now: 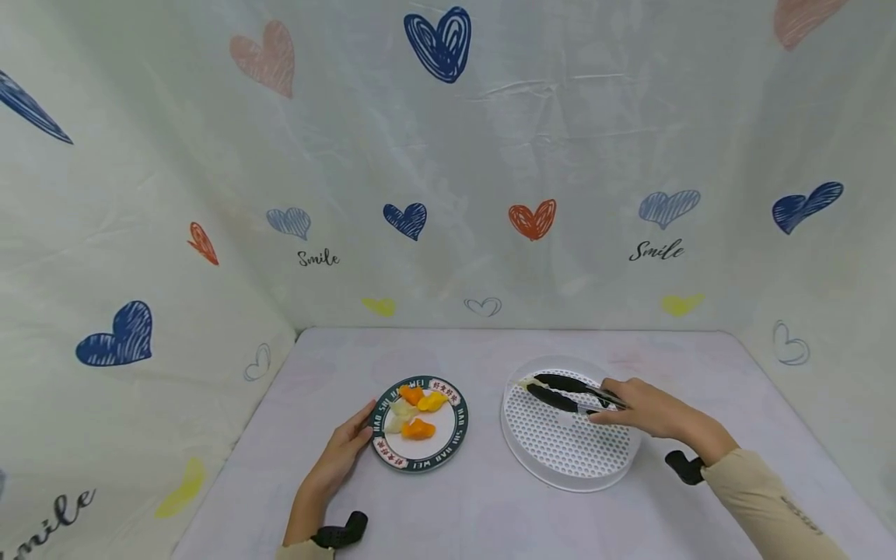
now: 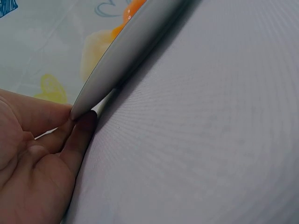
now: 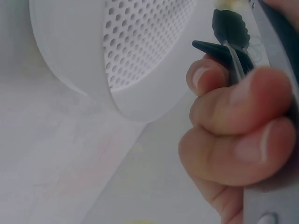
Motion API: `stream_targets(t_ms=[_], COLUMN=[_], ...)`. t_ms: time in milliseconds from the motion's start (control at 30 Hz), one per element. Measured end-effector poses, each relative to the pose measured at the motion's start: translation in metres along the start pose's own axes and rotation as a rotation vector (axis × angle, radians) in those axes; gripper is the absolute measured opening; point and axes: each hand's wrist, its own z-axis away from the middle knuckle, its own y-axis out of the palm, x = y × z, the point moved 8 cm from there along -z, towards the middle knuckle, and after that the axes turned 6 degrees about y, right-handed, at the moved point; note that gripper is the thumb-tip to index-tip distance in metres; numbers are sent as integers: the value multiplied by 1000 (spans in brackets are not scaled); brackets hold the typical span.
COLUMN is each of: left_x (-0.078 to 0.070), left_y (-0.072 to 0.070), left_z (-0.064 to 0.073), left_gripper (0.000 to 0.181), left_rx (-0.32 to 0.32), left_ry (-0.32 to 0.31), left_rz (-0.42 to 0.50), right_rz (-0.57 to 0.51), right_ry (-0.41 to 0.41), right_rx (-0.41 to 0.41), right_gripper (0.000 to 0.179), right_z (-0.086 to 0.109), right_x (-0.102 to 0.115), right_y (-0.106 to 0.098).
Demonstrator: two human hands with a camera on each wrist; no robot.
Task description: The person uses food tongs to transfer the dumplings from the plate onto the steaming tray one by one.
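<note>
Beige left sleeve (image 1: 306, 551) nearest, black wrist camera (image 1: 341, 530) just above it. Left hand (image 1: 343, 443) pinches the left rim of the green-bordered plate (image 1: 458, 435), one finger over the edge, another underneath. Left wrist view shows a gap between rim and table; can't tell if the plate is lifted or that's just its curve. On it: two orange pieces (image 1: 418, 429), one yellow piece (image 1: 432, 401), pale translucent pieces (image 1: 400, 416) on the left side. Risk: one-sided pinch, so any upward pull could tip the plate and slide food off the right.

Right hand (image 1: 647, 408) has its fingers curled round the metal arms of the black-ended tongs (image 1: 563, 383), squeezed most of the way, ends nearly meeting. Pale piece (image 1: 525, 382) at those ends, over the far-left part of the round white tray (image 1: 595, 486). Can't tell if it's clamped or resting on the perforated insert (image 1: 567, 443). Looks slick: too light a squeeze could drop it, too hard could shoot it out sideways. Low sweep could snag the tray rim and drag it.

Pale table (image 1: 476, 513) runs behind both to the heart-print backdrop (image 1: 490, 155). Nothing back there looks likely to interfere.
</note>
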Motion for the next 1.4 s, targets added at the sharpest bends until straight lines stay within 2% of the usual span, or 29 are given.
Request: stream_targets(t_ms=[200,400,767,1200,1400], left_x=[-1,-2,-5,-3,-7], left_y=[1,1,1,1,1], left_z=[0,1,3,2,1], left_gripper=[52,51,50,51,50], left_rx=[-3,-4,-2,-7,-7], left_ry=[7,6,6,0,8], left_rz=[-14,-2,15,15,22], right_rz=[-1,62,83,-31,-78], right_ry=[6,25,30,121,83], right_rx=[7,-13,-18,6,9], right_gripper=[69,67,67,77,77], right_z=[-1,-4,-10,-9,-9], right_x=[-14,-25,-29,-30,-16], right_y=[0,-1,0,-1,-6])
